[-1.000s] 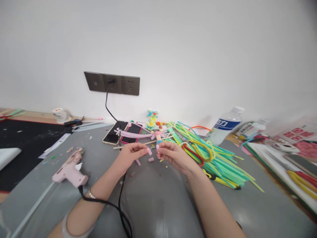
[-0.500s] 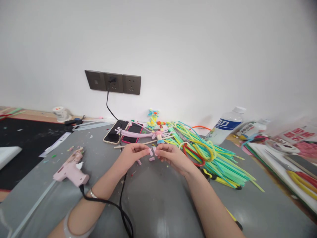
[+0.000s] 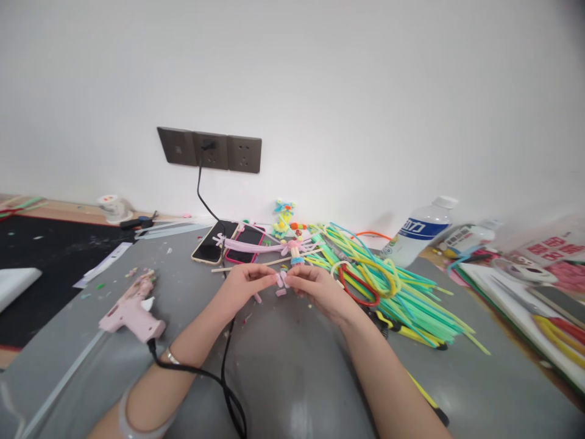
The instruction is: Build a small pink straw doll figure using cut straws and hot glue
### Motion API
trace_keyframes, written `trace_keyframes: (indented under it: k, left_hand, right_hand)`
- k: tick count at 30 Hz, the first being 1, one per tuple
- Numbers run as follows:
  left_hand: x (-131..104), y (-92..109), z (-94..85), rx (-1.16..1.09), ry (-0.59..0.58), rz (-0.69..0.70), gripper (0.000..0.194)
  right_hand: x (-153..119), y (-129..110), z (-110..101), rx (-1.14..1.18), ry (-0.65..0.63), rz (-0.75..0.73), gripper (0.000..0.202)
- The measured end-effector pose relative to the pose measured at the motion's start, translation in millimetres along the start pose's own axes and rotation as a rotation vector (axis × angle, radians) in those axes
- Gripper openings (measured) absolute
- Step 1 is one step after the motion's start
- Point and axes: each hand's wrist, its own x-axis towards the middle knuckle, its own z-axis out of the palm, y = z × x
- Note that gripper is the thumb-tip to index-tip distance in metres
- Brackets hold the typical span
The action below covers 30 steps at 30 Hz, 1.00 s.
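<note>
Over the middle of the table, my left hand (image 3: 247, 285) pinches a short pink pipe-cleaner piece (image 3: 280, 278) between thumb and finger. My right hand (image 3: 322, 291) pinches a second such pink piece, and the two pieces meet between my fingertips. Another short pink piece (image 3: 280, 292) lies on the table just below them. Behind my hands rests a small pink, cream and blue pipe-cleaner figure (image 3: 296, 251). Long lilac pipe cleaners (image 3: 249, 246) stretch left from it across two phones (image 3: 211, 245).
A pink glue gun (image 3: 137, 311) lies at left; its black cord (image 3: 196, 371) crosses my left forearm. On the right are a pile of green and yellow pipe cleaners (image 3: 411, 305), a bottle (image 3: 423, 228) and scissors (image 3: 555, 329). A small yellow-and-blue figure (image 3: 284, 219) stands by the wall.
The two pink pieces, apart before, have come together between my fingertips. My hands have moved slightly closer to each other.
</note>
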Motion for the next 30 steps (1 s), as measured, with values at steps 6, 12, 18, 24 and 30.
trace_keyframes:
  k: [6,12,18,24,30]
  left_hand:
    - [-0.1,0.2,-0.1,0.02,0.001,0.004,0.019]
    - [-0.4,0.7,0.2,0.039,0.01,-0.009,0.021]
    - [-0.9,2.0,0.5,0.05,0.005,-0.003,0.021]
    - [1.4,-2.3,-1.3,0.061,-0.009,0.002,0.025]
    - [0.5,-2.8,-2.9,0.103,-0.046,-0.025,0.026]
  right_hand:
    - [0.8,1.9,-0.7,-0.016,-0.002,-0.004,0.033]
    - [0.8,2.2,-0.9,-0.059,-0.005,-0.023,0.031]
    - [-0.9,-0.9,1.4,-0.072,-0.002,-0.044,0.029]
    - [-1.8,-3.8,3.1,-0.08,0.0,-0.046,0.028]
    - [-2.5,-3.5,3.1,-0.084,0.003,-0.056,0.028]
